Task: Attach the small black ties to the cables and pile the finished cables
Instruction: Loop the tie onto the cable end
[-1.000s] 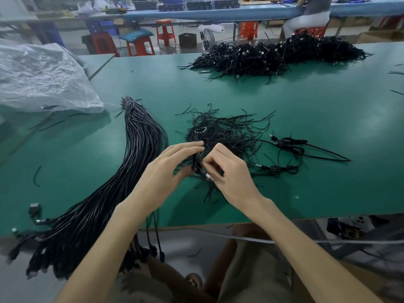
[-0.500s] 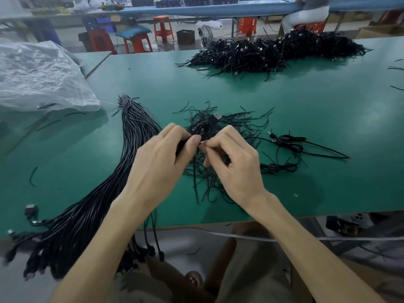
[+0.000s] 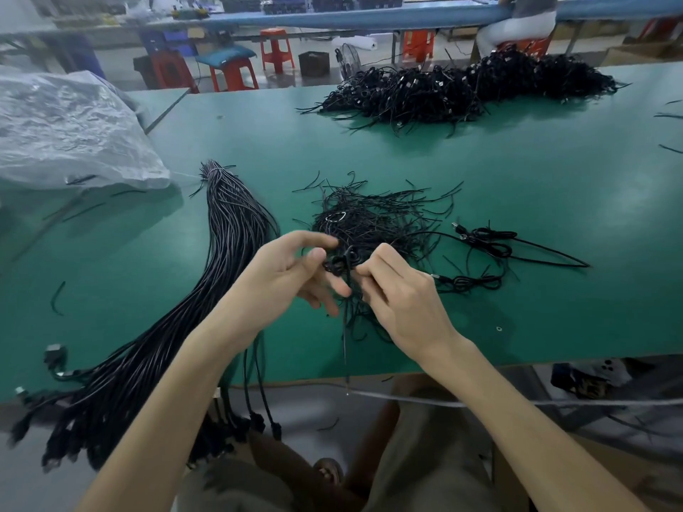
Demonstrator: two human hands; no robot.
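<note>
Fingers (image 3: 317, 255) of left hand (image 3: 288, 279) and right hand (image 3: 403, 297) are pinched on one coiled cable (image 3: 339, 262), held right above the loose ties (image 3: 369, 219), probably so ties are easily reached

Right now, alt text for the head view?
A person's left hand and right hand pinch a small coiled cable above a heap of loose black ties on a green table. A long cable bundle lies to the left; a large pile of finished cables sits at the far edge.
</note>
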